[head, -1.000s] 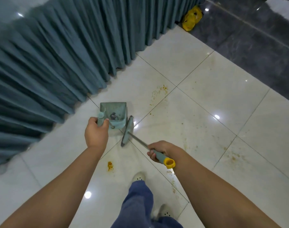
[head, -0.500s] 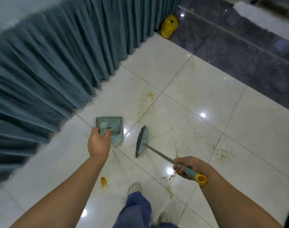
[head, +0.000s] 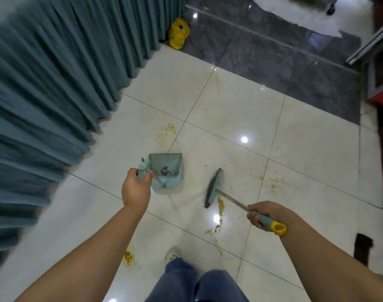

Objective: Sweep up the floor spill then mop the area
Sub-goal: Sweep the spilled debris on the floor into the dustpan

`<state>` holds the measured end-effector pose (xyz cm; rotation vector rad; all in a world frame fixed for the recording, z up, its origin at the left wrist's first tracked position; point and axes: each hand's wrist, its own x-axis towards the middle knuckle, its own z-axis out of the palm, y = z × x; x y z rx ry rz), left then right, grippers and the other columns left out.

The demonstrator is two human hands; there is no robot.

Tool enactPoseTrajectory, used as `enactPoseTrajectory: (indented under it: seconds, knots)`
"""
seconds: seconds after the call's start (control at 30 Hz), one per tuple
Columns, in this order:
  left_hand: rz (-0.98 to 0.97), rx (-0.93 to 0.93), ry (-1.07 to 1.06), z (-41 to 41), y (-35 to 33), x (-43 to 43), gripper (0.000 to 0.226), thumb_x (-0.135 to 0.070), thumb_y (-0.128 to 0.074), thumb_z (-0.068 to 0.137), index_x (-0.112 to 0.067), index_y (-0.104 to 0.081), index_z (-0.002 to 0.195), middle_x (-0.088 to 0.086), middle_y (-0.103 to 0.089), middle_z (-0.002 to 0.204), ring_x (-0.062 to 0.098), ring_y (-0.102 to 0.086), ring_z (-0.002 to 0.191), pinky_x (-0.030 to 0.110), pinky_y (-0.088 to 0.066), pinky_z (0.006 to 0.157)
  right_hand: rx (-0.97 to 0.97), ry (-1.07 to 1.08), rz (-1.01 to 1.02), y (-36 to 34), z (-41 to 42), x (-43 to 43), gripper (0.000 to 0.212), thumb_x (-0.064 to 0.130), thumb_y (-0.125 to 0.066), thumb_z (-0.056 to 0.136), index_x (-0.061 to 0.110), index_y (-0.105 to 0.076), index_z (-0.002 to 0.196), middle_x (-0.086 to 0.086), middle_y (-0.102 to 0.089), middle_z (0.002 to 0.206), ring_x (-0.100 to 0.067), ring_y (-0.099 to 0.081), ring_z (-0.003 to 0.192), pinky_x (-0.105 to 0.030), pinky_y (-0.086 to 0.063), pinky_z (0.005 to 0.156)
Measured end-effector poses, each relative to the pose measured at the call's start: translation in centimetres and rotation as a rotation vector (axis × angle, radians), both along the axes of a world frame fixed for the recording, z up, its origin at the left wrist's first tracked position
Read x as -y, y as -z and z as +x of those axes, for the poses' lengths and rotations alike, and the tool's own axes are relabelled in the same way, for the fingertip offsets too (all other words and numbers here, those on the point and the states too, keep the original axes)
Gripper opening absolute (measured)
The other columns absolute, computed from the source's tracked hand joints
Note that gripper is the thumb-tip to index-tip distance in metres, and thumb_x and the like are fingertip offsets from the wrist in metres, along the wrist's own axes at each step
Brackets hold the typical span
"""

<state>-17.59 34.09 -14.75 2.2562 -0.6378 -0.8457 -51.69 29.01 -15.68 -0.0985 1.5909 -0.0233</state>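
My left hand (head: 135, 188) grips the handle of a teal dustpan (head: 166, 172), which sits on the white tiles with a little dark debris inside. My right hand (head: 265, 215) holds a small broom (head: 214, 188) by its grey handle with a yellow end; the brush head rests on the floor to the right of the dustpan, apart from it. Yellow-brown spill crumbs (head: 219, 216) lie just behind the brush head. More crumbs (head: 166, 134) lie beyond the dustpan, a yellow blob (head: 128, 256) sits near my foot, and scattered specks (head: 272, 182) lie to the right.
A teal pleated curtain (head: 55, 88) runs along the left. A yellow bag (head: 178, 33) lies at its far end. Dark grey tiles (head: 273, 51) begin beyond the white ones. Dark furniture with a red base (head: 382, 99) stands at the right edge. My feet and blue trousers (head: 186, 280) are below.
The broom has swung away from the dustpan to the right, and my right hand moved right with it. The view has shifted, showing more of the dark floor.
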Motion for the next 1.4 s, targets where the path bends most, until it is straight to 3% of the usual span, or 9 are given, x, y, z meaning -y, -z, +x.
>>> enactPoseTrajectory:
  seconds: [0.43,0.67,0.87,0.97,1.4]
  knots:
    - [-0.063,0.018,0.093,-1.1,-1.7,6.5,0.024,-0.034,-0.058,0.091,-0.011,-0.053,0.096,0.006,-0.06,0.079,0.033,-0.065,0.078,0.046,-0.057,0.073,0.173,-0.026,-0.06,-0.1,3.9,5.1,0.019,0.015,-0.042,0.1,0.004,-0.042,0.085,-0.007,-0.046,0.041,-0.012,-0.04,0.025,-0.013,-0.037,0.028]
    - [-0.046,0.065,0.13,-1.2,-0.9,13.3,0.023,-0.032,-0.059,0.091,-0.01,-0.054,0.095,0.003,-0.058,0.074,0.029,-0.062,0.071,0.042,-0.057,0.067,0.123,-0.139,-0.063,2.4,5.2,12.0,0.021,0.014,-0.043,0.1,0.002,-0.045,0.082,-0.008,-0.047,0.047,-0.012,-0.038,0.023,-0.013,-0.035,0.028]
    - [-0.007,0.066,0.183,-3.5,-1.1,20.7,0.025,-0.028,-0.058,0.092,-0.006,-0.055,0.104,0.006,-0.06,0.088,0.025,-0.059,0.078,0.025,-0.042,0.055,0.119,-0.01,-0.017,2.0,-0.3,17.1,0.024,0.015,-0.042,0.1,0.002,-0.046,0.08,-0.009,-0.048,0.039,-0.013,-0.04,0.023,-0.013,-0.037,0.028]
    - [0.007,0.071,0.195,-5.0,-1.2,23.8,0.027,-0.028,-0.058,0.092,-0.005,-0.055,0.106,0.007,-0.06,0.089,0.025,-0.056,0.077,0.027,-0.041,0.062,0.095,0.044,-0.016,1.2,-3.6,18.5,0.023,0.014,-0.043,0.1,0.001,-0.045,0.082,-0.01,-0.048,0.04,-0.013,-0.042,0.024,-0.014,-0.038,0.028]
    - [-0.027,0.031,0.459,-11.8,-1.0,31.6,0.02,-0.029,-0.057,0.091,-0.009,-0.053,0.094,0.005,-0.055,0.075,0.029,-0.056,0.074,0.032,-0.043,0.063,-0.003,0.348,-0.047,-0.8,-11.9,17.1,0.015,0.013,-0.044,0.1,0.002,-0.043,0.089,-0.011,-0.044,0.051,-0.014,-0.041,0.024,-0.014,-0.037,0.027]
